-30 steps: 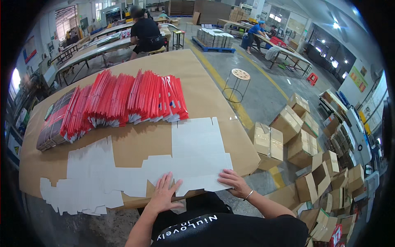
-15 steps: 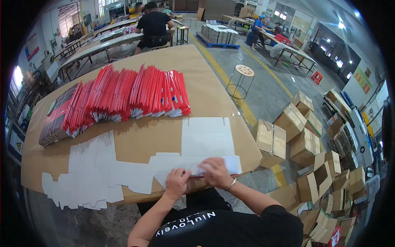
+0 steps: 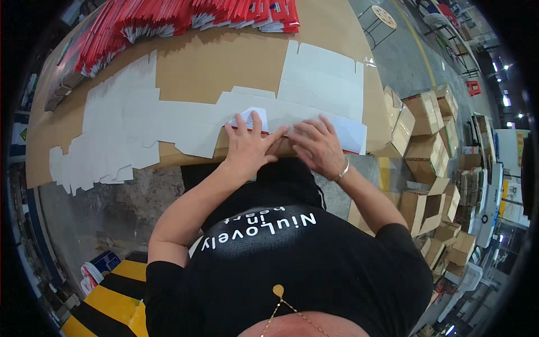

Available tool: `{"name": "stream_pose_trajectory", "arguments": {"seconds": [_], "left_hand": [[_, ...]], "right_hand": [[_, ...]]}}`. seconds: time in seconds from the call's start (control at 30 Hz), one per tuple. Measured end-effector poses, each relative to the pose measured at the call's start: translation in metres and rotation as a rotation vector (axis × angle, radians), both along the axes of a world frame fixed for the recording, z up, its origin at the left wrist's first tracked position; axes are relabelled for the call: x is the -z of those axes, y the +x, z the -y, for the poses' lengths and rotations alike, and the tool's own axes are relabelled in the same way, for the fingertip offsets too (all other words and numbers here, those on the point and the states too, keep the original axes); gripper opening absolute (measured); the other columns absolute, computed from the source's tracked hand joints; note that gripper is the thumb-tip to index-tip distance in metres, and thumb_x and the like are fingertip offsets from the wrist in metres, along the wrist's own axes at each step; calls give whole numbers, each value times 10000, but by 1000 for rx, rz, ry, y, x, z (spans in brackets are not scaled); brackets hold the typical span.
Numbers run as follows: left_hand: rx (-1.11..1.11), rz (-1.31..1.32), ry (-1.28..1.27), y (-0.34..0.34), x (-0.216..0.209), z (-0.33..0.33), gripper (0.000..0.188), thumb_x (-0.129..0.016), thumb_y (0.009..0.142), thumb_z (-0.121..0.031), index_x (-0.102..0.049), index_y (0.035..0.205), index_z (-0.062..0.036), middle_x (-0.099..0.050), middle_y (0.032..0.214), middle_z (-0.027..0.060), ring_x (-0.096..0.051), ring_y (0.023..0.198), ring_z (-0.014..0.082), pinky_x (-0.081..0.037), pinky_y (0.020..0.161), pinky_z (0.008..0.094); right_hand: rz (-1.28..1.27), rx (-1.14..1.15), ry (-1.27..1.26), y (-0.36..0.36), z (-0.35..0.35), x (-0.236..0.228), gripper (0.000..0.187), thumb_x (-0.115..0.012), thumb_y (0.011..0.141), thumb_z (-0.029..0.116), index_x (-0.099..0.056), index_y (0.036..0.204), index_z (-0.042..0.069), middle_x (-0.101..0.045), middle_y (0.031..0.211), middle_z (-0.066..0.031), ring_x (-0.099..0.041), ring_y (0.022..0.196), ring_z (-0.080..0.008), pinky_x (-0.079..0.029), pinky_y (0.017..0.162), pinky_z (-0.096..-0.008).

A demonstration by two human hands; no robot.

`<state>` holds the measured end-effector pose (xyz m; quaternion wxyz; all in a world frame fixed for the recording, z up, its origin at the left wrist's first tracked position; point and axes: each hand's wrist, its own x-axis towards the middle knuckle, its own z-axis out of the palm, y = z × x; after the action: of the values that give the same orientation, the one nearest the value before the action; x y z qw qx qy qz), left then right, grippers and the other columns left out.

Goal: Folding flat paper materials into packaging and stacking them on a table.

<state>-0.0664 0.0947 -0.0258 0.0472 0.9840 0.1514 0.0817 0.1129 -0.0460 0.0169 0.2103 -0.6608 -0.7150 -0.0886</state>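
Note:
A flat white cardboard blank (image 3: 323,78) with notched edges lies near the table's front edge. Red shows along a narrow white folded strip (image 3: 349,135) on its near side. My left hand (image 3: 247,143) presses down on the left part of that strip, fingers spread. Beside it, my right hand (image 3: 319,147) touches the strip's middle with its fingers apart and bent, a bracelet on the wrist. Both palms hide part of the near edge. More white blanks (image 3: 120,101) lie overlapping to the left.
A long row of folded red-and-white cartons (image 3: 168,17) stands at the back of the brown-covered table (image 3: 219,64). Several brown cardboard boxes (image 3: 424,151) are piled on the floor at the right. A round stool (image 3: 383,17) stands beyond the table. Yellow-and-black striped surface (image 3: 115,292) shows at lower left.
The view has tilted downward, so the table appears higher. My left hand has spread its fingers on the strip; my right hand has lost its blur and rests with fingers apart.

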Motion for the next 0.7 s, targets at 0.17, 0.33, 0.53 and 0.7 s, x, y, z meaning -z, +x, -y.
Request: {"name": "stream_pose_trajectory", "arguments": {"seconds": [0.17,0.33,0.53,0.7], "left_hand": [[-8,-144,-15,9,-13,34,894,-799,740,-506,-360,1515,-433,-340,1454,311,-376,1226,626,-382,903,751],[115,-124,-59,17,-25,69,975,-825,732,-441,-330,1551,-255,-351,1457,290,-387,1279,543,-450,977,585],[284,104,-296,15,-18,38,868,-832,730,-350,-438,1408,22,-430,1380,264,-412,1331,433,-384,1097,489],[11,-442,-583,-27,-77,-4,876,-861,679,-393,-495,1362,16,-456,1373,255,-438,1319,407,-374,1104,461]], "right_hand": [[-956,406,-398,-47,56,34,213,-627,972,296,-645,986,85,-635,893,-70,-644,772,-204,-536,680,-358],[-1827,716,171,-49,61,58,234,-583,1014,255,-660,940,46,-670,854,-84,-638,699,-179,-517,593,-290],[-340,480,263,-29,10,7,316,-643,819,-1,-655,1128,64,-641,1059,-152,-616,936,-336,-528,805,-427],[-26,211,-509,-27,-17,-7,534,-665,784,94,-584,1309,140,-537,1182,-169,-539,1076,-372,-521,829,-447]]}}
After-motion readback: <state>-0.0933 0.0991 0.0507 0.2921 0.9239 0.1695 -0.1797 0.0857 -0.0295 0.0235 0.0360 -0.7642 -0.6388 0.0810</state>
